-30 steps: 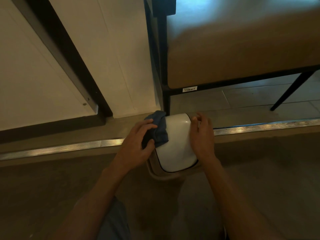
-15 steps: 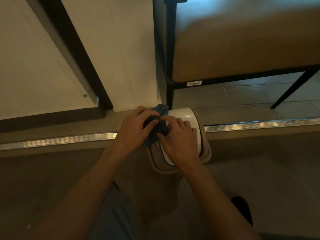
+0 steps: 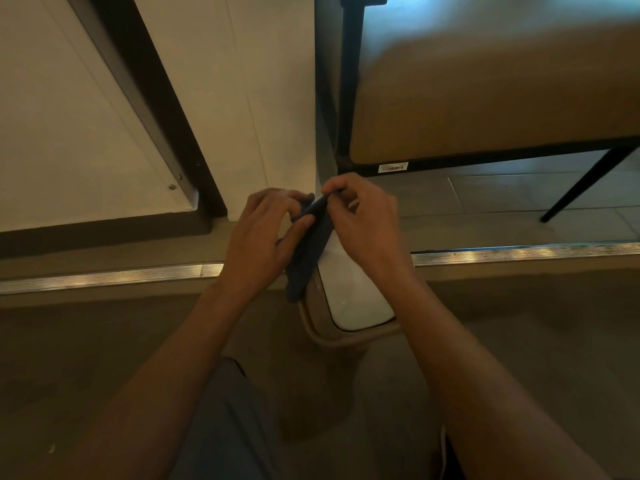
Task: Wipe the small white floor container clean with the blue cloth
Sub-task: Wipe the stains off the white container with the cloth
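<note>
- Left hand: fingers curled around the blue cloth, gripping its left side.
- Cloth: held between both hands, hanging down over the container's left rim.
- Right hand: thumb and fingertips pinch the cloth's upper edge.
- White container: on the floor, directly below both hands.

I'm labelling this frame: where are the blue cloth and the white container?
blue cloth (image 3: 308, 251), head view, middle of the hanging fold.
white container (image 3: 356, 292), head view, bare white lid.
</note>
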A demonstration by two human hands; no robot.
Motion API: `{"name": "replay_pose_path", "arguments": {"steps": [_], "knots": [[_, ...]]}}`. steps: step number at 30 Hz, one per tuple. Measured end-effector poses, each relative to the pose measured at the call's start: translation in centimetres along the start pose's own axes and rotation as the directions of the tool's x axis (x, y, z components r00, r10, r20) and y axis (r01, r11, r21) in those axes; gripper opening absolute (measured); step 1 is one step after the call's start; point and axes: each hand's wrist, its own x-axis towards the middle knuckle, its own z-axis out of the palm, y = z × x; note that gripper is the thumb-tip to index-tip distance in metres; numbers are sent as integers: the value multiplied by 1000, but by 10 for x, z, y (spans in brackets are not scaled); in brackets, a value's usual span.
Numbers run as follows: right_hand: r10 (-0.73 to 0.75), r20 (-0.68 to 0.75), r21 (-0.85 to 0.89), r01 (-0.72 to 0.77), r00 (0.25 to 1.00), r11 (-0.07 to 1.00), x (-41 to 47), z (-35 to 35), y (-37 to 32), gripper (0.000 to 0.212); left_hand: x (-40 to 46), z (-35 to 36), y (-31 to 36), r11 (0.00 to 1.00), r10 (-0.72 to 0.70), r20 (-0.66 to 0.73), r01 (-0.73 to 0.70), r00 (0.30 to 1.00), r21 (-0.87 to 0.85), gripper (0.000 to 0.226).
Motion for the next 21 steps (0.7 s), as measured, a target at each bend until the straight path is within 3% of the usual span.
{"name": "replay_pose_path", "arguments": {"steps": [3, 9, 16, 21], "knots": [[-39, 20, 101, 36, 999, 994, 12, -5, -14, 11, 9, -12, 4, 996, -78, -43, 76, 996, -51, 28], [91, 55, 331, -104, 994, 938, 21, -12, -34, 15, 14, -24, 16, 990, -128, -19, 127, 992, -59, 36], [157, 97, 376, -182, 983, 909, 18, -38, -45, 16, 5, -27, 25, 986, -142, 77, 148, 987, -79, 30], [302, 269, 495, -400, 915, 771, 16, -59, -68, 18, 4, -32, 55, 964, -166, 93, 181, 982, -193, 25]]}}
